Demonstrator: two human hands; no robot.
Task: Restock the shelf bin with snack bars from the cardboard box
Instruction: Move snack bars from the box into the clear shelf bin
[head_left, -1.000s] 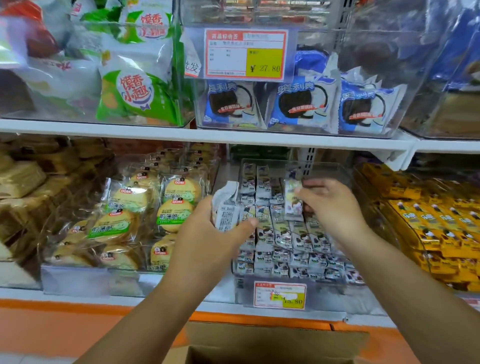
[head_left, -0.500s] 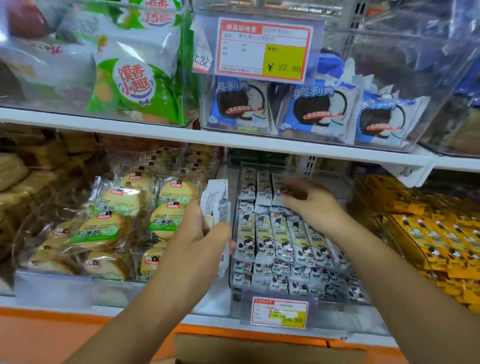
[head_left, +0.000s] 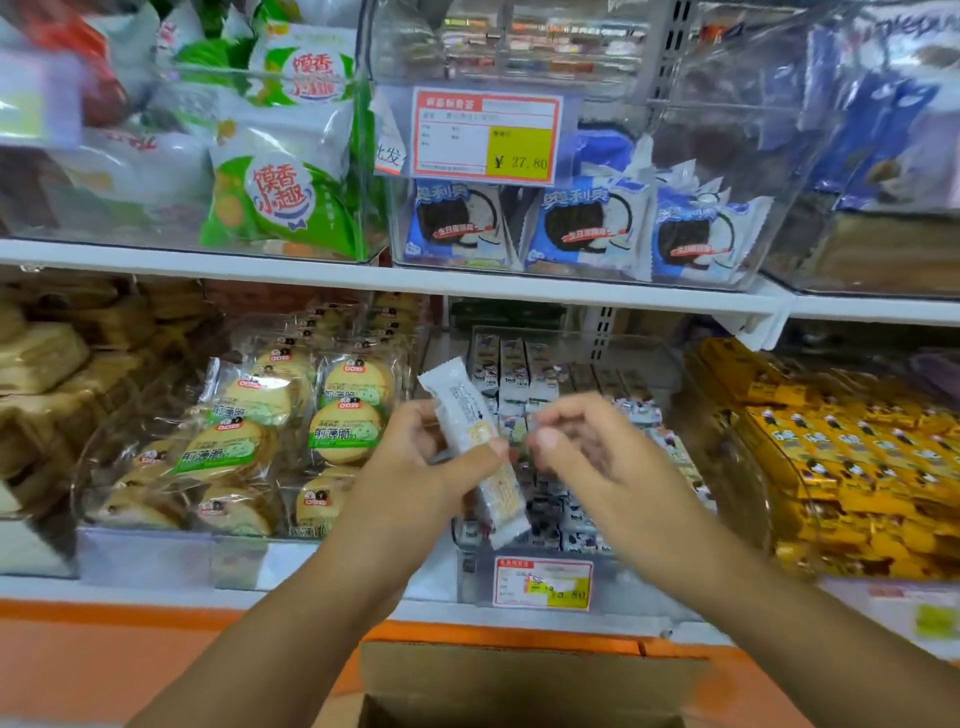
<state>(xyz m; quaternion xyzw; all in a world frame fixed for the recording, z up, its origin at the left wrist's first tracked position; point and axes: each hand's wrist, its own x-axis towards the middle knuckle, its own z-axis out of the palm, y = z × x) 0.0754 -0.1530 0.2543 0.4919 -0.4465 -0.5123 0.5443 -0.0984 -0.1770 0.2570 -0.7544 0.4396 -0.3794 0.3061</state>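
I hold one snack bar (head_left: 462, 410) in my left hand (head_left: 410, 467), with my fingers and thumb wrapped round it. It is long, white and crinkly, and it tilts in front of the clear plastic shelf bin (head_left: 634, 587). My right hand (head_left: 592, 457) is just beside it, fingers loosely bent, holding nothing. Rows of small bars (head_left: 511, 364) fill the bin, too many to count. One brown cardboard box (head_left: 519, 675) sits below.
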